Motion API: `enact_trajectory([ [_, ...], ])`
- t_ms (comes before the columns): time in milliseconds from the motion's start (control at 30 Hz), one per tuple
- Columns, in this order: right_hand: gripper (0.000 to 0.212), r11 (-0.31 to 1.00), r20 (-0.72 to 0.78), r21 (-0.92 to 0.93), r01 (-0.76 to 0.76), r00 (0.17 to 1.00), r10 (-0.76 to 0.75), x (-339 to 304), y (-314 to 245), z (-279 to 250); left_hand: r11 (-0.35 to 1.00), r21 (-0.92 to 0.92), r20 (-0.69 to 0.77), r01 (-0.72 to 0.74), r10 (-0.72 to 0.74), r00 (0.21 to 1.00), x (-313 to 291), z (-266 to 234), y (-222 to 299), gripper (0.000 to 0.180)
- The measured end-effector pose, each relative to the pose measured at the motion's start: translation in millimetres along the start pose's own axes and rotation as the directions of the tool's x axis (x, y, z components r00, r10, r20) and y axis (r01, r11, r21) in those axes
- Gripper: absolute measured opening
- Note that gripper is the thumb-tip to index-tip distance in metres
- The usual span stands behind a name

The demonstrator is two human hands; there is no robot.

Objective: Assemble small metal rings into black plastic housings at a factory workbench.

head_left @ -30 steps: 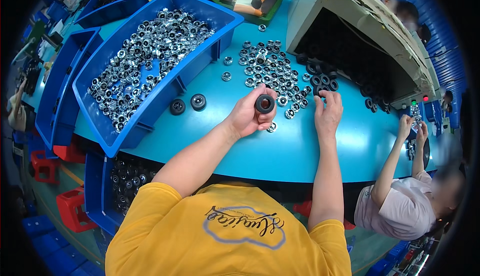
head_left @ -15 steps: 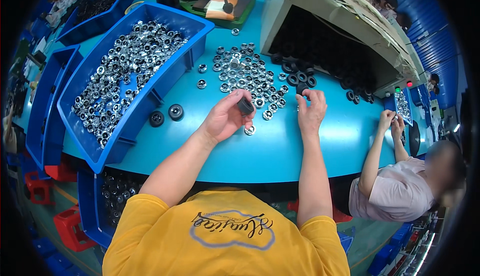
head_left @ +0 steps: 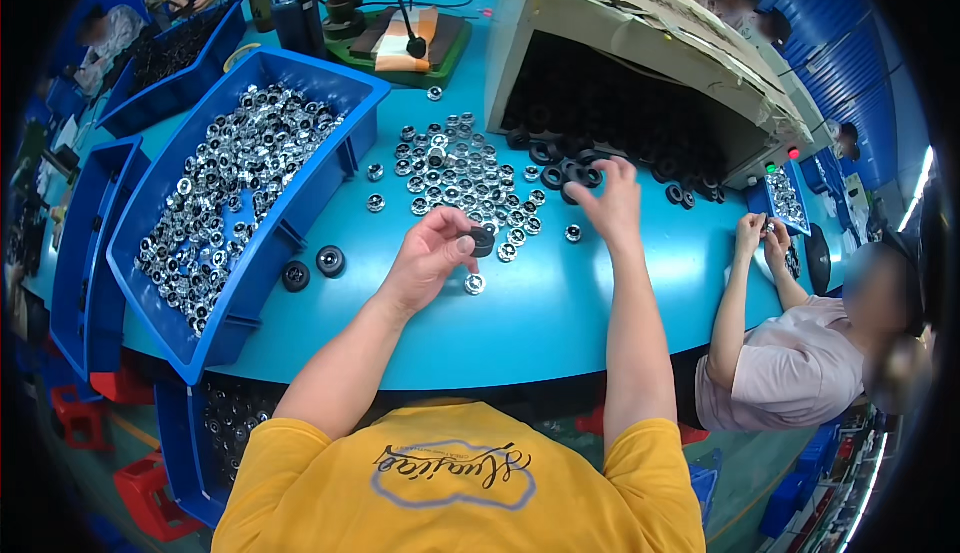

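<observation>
My left hand [head_left: 428, 261] pinches a small black rubber tyre [head_left: 482, 243] between thumb and fingers, just above the table. Below those fingertips lies one chrome wheel hub [head_left: 475, 284]. My right hand [head_left: 614, 205] is open, fingers spread, at the near edge of a heap of loose black tyres [head_left: 552, 153]; whether its fingertips touch one I cannot tell. Between and beyond the hands spreads a scatter of chrome hubs [head_left: 455, 175], with a lone hub [head_left: 573, 234] left of my right wrist. Two black wheels with hubs fitted [head_left: 330, 261] lie left of my left hand.
On the left stands a big blue bin [head_left: 375, 93] of chrome hubs. A pale box [head_left: 510, 43] open at the front holds more tyres. Behind are a green-based bench machine [head_left: 440, 73] and a dark cup [head_left: 295, 13]. A co-worker [head_left: 790, 363] handles small parts at right.
My right hand has opened and the tyre at its fingertips is no longer held there. My left hand keeps its tyre, now turned flatter. The whole view has shifted slightly.
</observation>
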State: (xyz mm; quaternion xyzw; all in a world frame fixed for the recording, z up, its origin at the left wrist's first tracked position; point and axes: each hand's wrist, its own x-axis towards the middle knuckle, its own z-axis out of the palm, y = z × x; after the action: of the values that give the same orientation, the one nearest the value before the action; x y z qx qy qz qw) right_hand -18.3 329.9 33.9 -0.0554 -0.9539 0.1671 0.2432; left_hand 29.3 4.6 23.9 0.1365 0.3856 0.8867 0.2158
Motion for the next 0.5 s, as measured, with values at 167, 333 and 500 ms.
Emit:
enact_trajectory([
  [167,0.050,0.991,0.037,-0.132,-0.011,0.999,0.016,3,-12,30,0.999,0.032,-0.013,0.007,-0.006,1.000,1,-2,1,0.030],
  [333,0.050,0.999,-0.040,-0.054,-0.003,0.999,0.001,14,15,44,0.998,0.057,-0.017,0.021,-0.020,1.000,2,-1,-1,0.032],
  [500,0.048,1.000,-0.059,0.015,0.005,0.998,-0.004,20,31,41,0.981,0.192,-0.090,-0.029,0.047,0.995,1,4,-4,0.031],
])
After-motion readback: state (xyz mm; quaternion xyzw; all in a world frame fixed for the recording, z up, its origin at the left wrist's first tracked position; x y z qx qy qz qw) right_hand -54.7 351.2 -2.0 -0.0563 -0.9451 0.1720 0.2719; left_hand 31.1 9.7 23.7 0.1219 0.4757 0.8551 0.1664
